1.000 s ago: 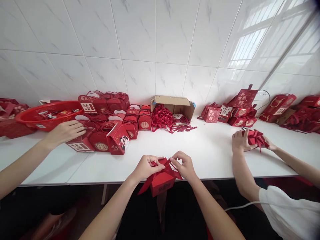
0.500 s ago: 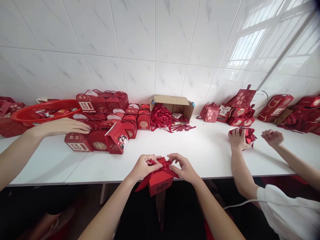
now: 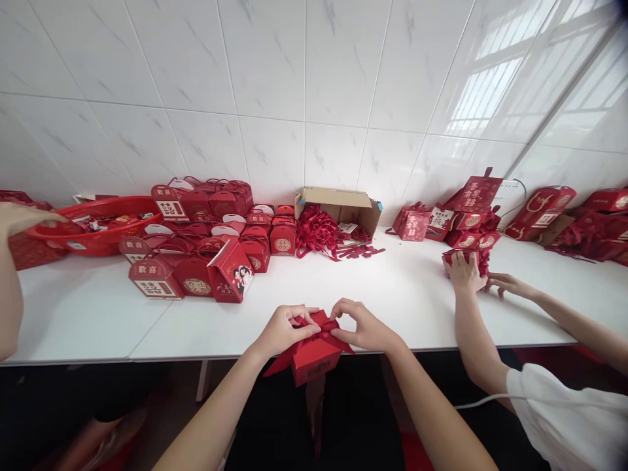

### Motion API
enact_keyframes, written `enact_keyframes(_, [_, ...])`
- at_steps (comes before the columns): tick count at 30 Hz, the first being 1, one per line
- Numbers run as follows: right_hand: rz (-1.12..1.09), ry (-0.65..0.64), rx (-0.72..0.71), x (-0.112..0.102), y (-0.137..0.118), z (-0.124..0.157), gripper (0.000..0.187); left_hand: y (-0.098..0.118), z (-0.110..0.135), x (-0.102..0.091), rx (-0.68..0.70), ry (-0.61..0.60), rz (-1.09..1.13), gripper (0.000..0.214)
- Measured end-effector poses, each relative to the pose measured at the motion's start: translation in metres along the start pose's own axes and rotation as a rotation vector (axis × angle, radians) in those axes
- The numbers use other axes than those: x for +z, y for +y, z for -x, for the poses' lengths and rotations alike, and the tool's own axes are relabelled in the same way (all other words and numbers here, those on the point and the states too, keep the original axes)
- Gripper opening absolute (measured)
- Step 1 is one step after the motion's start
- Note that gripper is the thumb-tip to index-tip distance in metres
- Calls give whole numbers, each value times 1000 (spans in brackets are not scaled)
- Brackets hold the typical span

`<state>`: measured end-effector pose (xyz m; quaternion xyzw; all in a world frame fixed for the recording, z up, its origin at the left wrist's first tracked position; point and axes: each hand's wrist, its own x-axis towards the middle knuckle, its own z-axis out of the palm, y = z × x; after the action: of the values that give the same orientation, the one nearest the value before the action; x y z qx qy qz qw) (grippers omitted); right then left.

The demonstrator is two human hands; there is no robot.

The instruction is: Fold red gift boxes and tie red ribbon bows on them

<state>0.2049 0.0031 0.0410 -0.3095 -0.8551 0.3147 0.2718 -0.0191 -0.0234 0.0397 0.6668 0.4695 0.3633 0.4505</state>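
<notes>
A small red gift box (image 3: 316, 363) sits at the table's front edge in front of me, jutting out past it. Dark red ribbon (image 3: 328, 327) is looped into a bow on top, and one tail hangs off to the left. My left hand (image 3: 287, 330) pinches the ribbon on the left side of the bow between thumb and fingers. On the other side, my right hand (image 3: 362, 326) has its thumb and forefinger closed on the bow's right loop. The ribbon's knot is partly hidden by my fingers.
Several red gift boxes (image 3: 196, 278) stand grouped at left, beside a red plastic basin (image 3: 98, 245). A cardboard box (image 3: 343, 196) with ribbons (image 3: 316, 229) lies by the wall. At right, a co-worker's hands (image 3: 468, 271) hold another red box; another person's arm (image 3: 10, 275) reaches in from the left.
My right fingers have closed on the bow's right loop. The left person's hand has moved from the boxes toward the basin. The right co-worker's far hand has come to their box.
</notes>
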Motion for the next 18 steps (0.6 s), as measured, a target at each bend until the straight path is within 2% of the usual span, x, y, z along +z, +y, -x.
enact_keyframes(3, [9, -26, 18, -2, -2, -5, 10, 0, 1, 1, 7, 0, -8, 12])
enact_keyframes(5, [-19, 2, -17, -1, -3, -8, 7, 1, 1, 1, 11, 4, -5, 12])
enact_keyframes(12, [-94, 234, -168, 20, -2, -14, 17, 2, 1, 1, 16, 14, 27, 14])
enact_keyframes(15, [-86, 287, -171, 31, 3, -17, 14, 1, 1, 1, 15, 20, 31, 14])
enact_keyframes(18, [-32, 326, -108, 36, 7, -18, 9, 1, 2, 1, 5, 21, 23, 14])
